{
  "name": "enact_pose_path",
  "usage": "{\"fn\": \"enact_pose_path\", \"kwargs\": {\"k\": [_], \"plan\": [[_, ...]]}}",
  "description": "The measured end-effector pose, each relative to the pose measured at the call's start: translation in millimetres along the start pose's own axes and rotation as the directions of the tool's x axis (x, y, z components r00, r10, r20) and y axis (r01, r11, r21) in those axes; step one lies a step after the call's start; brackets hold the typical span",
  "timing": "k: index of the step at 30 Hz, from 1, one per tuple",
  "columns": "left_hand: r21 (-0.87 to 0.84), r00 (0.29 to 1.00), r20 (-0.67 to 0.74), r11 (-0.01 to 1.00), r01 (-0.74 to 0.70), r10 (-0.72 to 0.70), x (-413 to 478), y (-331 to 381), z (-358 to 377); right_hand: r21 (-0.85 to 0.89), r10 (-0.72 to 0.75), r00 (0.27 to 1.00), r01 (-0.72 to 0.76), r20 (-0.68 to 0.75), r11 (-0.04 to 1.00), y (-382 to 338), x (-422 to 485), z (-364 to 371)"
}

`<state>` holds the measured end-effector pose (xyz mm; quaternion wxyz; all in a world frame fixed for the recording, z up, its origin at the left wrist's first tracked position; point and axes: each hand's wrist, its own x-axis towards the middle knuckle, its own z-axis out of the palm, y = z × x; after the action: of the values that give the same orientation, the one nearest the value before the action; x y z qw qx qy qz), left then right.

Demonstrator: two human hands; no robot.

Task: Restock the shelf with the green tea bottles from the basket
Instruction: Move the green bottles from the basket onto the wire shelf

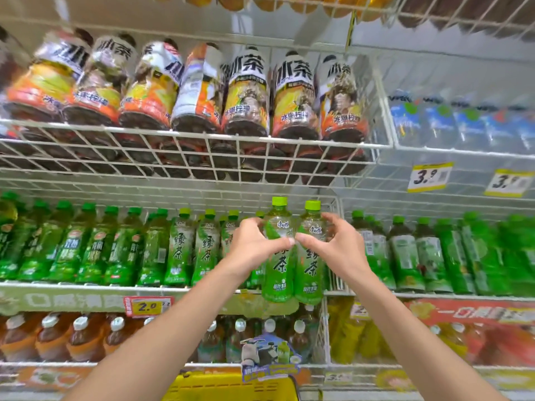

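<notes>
Two green tea bottles with light green caps are held upright side by side in front of the middle shelf. My left hand (254, 244) grips the left bottle (277, 267) around its shoulder. My right hand (333, 244) grips the right bottle (310, 270) the same way. The thumbs meet between the bottles. Their bases hang just past the shelf's front edge (86, 286). More green tea bottles (181, 250) of the same kind stand on the shelf to the left. The yellow basket (231, 386) is at the bottom, between my forearms.
Darker green bottles (405, 256) stand to the right behind a wire divider (337, 215). Iced tea bottles (246, 96) fill the wire shelf above, close over the caps. Brown tea bottles (81, 337) sit on the shelf below. Price tags (147, 306) hang on the shelf edges.
</notes>
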<state>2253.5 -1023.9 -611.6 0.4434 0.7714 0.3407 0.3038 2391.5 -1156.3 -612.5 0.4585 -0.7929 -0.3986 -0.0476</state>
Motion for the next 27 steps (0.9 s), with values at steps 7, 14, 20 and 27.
{"fn": "enact_pose_path", "kwargs": {"k": [7,14,20,27], "plan": [[0.057,0.996,0.017,0.994,0.088,-0.089,38,11,34,0.023,0.141,0.988,-0.143,0.063,0.99,28,42,7],[0.053,0.994,0.043,0.993,0.103,-0.105,50,2,41,0.015,0.15,0.982,-0.152,0.111,0.988,42,57,22],[0.109,0.989,0.08,0.987,0.114,-0.123,58,-1,36,-0.005,0.162,0.975,-0.163,0.152,0.987,50,62,34],[0.055,0.978,0.107,0.983,0.176,-0.181,70,-15,33,-0.142,0.264,0.936,-0.236,0.233,0.961,63,84,48]]}}
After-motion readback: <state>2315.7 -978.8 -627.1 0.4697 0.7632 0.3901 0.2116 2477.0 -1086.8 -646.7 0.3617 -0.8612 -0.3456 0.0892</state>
